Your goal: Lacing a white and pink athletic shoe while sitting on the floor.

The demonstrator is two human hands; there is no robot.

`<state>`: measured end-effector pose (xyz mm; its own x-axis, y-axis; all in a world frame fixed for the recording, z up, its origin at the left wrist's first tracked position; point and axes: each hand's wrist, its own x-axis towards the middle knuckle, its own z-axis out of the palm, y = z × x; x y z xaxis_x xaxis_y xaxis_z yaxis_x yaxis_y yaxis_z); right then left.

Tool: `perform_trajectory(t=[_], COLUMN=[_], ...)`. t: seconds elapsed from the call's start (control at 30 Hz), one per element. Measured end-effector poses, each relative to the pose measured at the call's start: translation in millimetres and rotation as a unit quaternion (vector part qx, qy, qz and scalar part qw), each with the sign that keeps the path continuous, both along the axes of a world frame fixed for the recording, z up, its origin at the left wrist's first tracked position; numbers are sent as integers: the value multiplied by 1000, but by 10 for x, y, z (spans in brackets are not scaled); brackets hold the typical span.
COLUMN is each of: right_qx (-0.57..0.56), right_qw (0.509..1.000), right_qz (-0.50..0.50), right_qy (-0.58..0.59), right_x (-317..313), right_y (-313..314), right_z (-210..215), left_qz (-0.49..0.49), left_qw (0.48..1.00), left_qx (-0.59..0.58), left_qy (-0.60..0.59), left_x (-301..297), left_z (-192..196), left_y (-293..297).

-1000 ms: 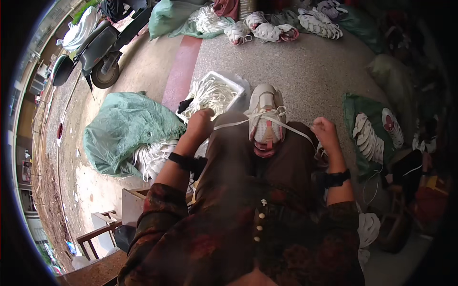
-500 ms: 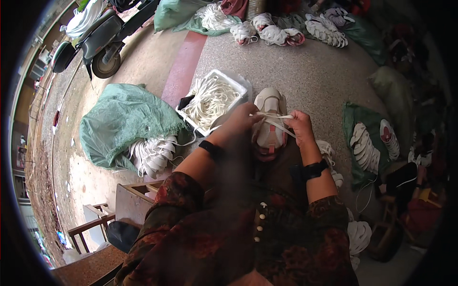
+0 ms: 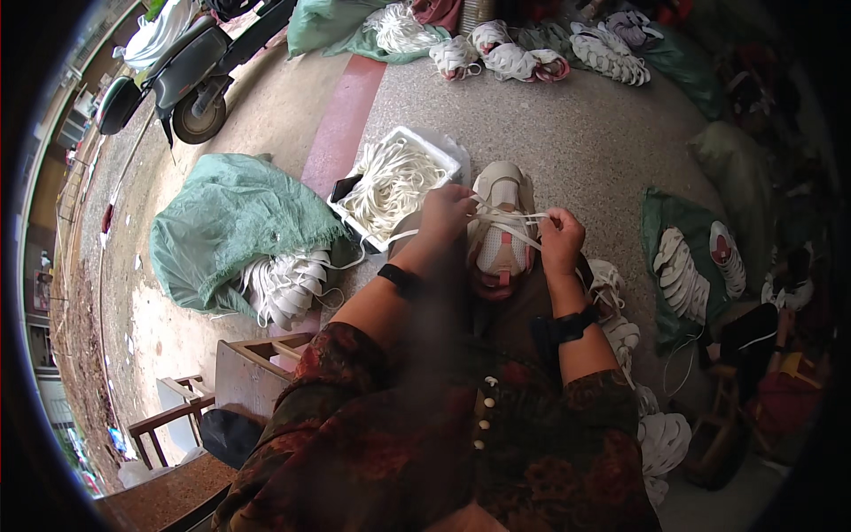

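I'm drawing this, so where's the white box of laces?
In the head view, slightly left of center: the white box of laces sits between the green sack and the shoe, beyond the left hand.

1. We're looking at a speckled floor (image 3: 612, 142), a reddish band (image 3: 344, 111) running across it.
2. Here we see a white box (image 3: 443, 155) on it, near a green sack (image 3: 235, 222).
3. Over right, we spot a green sheet (image 3: 687, 208); farther off, pale shoe bundles (image 3: 509, 62).

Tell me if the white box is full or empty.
Looks nearly full: tangled white laces spread across the white box, hiding its bottom.
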<state>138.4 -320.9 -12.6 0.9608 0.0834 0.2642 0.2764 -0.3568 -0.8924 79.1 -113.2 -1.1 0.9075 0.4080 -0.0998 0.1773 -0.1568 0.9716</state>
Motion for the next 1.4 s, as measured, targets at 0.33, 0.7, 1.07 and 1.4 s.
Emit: perform_trajectory(t=[0.33, 0.7, 1.07, 1.4], right_qx=[268, 33, 324, -248], right_qw=[874, 981, 887, 947], right_qz=[143, 120, -128, 175], right_qy=[378, 151, 302, -104], right_x=[91, -128, -12, -242], right_y=[-81, -210, -1636, -613], right_z=[147, 191, 232, 386], left_qz=[-118, -100, 88, -196], left_qw=[992, 950, 971, 892], left_qx=[-50, 296, -223, 390], left_qy=[1, 4, -6, -113], left_x=[-78, -312, -1048, -556], left_z=[54, -47, 142, 327], left_y=[22, 83, 843, 133])
